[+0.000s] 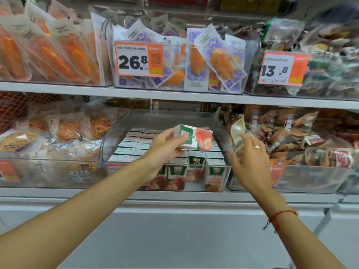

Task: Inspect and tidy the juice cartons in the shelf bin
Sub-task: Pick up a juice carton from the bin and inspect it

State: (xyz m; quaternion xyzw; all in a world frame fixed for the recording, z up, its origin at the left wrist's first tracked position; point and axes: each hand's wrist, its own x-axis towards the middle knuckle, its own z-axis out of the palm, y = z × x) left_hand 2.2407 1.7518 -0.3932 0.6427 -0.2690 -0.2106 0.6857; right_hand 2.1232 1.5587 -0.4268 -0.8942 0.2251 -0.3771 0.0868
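A clear plastic shelf bin [116, 131] on the lower shelf holds several rows of small green, white and red juice cartons [196, 167], standing upright. My left hand [165, 144] grips one juice carton [196, 137] and holds it tilted on its side above the rows. My right hand [250, 158] hovers at the bin's right wall with fingers spread and relaxed, holding nothing. It wears a ring, and a red string bracelet is on the wrist.
Neighbouring clear bins hold bagged snacks to the left [58, 136] and right [291, 136]. A brown pouch [236, 129] leans over the right wall of the carton bin. The upper shelf carries packaged food with price tags 26.8 [138, 58] and 13.8 [282, 68].
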